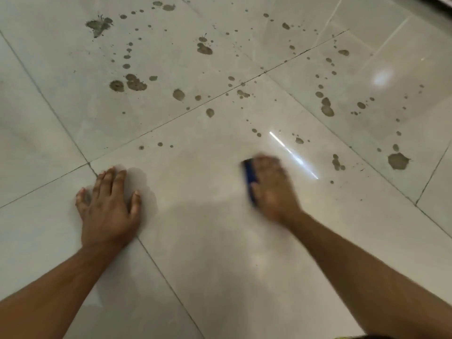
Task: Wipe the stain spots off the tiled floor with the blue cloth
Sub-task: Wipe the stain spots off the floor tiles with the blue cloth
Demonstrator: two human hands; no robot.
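On the near tile, my right hand [270, 189] is pressed down over the blue cloth [250, 182]. Only a dark blue strip shows at the hand's left edge, rest is under the palm. Hand is motion-blurred, so I can't tell if fingers are curled round the cloth or just flat on it. Left hand [110, 201] is flat on the tiled floor [208, 241], fingers straight and spread, holding nothing, sitting right by a grout crossing (looks like my brace).

Step in hand, as I judge it: scrubbing w/ the cloth, working outward. Tile around both hands looks spot-free, so progress is early-ish; most stain spots [137, 83] sit farther out.

To do it well:
- keep left hand planted for balance, weight thru the right palm so cloth stays fully under it
- nearest targets: the small cluster [337, 162] just right of the right hand, and the tiny dots [160, 144] ahead, near the grout line
- big blotch [398, 161] further right prob. needs repeated passes, maybe refold cloth to a clean face
- spots look dried; short firm strokes beat long sweeps
- watch the grout joints, dirt could lodge there

Far splatter [99, 25] is well apart from me; will need to shift fwd.
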